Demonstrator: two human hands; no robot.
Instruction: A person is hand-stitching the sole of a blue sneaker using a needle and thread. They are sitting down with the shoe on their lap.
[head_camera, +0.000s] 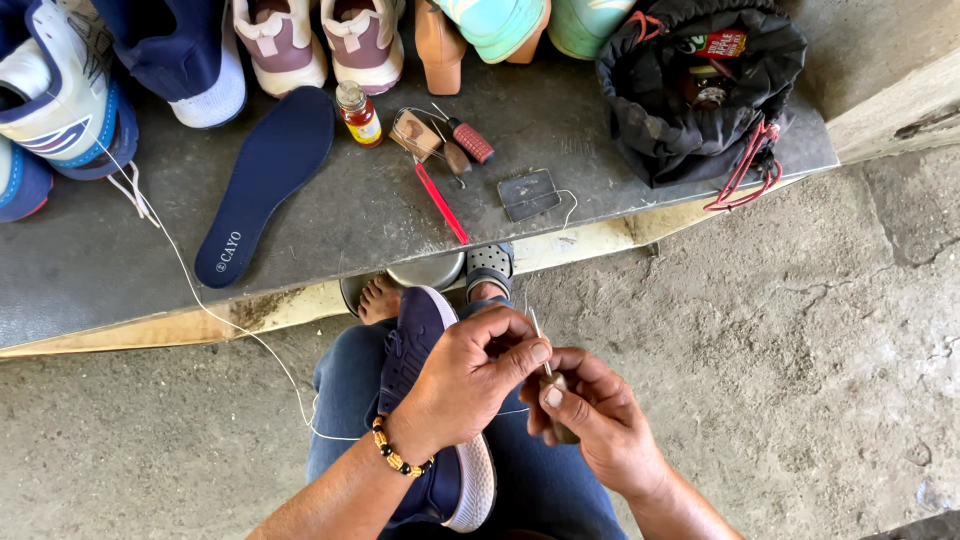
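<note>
The navy shoe (430, 400) lies sole-sideways on the person's lap, the left hand (465, 380) clamped over its upper and the right hand (590, 420) beside it pinching a stitching awl (545, 365). White thread (215, 315) trails from the shoe up to the grey board (330, 215) (its insole (265, 180) lies there, removed), so stitching looks underway, not finished.

Small glass bottle (357, 113): upright on the grey board, just beside the toe of the dark blue insole; reddish contents, yellow-and-red label, pale cap.

Red packet (722, 43): rectangular, pale print, lying in the mouth of the black drawstring bag (660, 120) at the board's right end.
</note>
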